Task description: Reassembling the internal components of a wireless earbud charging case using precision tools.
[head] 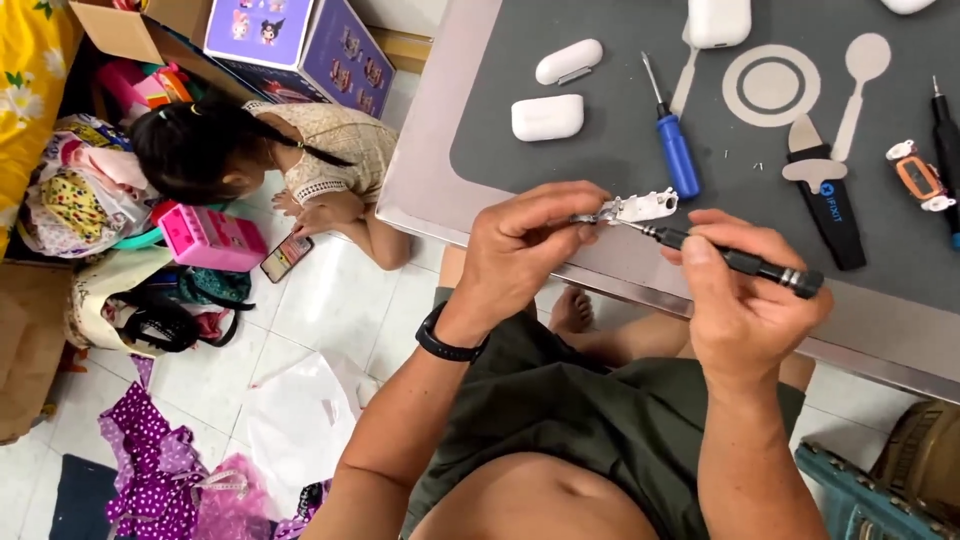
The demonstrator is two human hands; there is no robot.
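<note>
part [640, 208]: small white and metal piece, lying roughly level, pinched at its left end by the left hand's fingertips, above the worktop's near edge | screwdriver [735, 260]: slim black, metal-ringed handle, held in the right hand, tilted, tip touching the part's underside, handle toward the right

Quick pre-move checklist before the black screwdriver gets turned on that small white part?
1. Left hand pinching the small white plastic part: ok.
2. Right hand gripping the black precision screwdriver: ok.
3. Tip seated in a screw: cannot tell, too small.
4. Part supported: not ok, held in the air over the grey work mat edge.
5. Spare blue-handled screwdriver within reach on the mat: ok.
</note>
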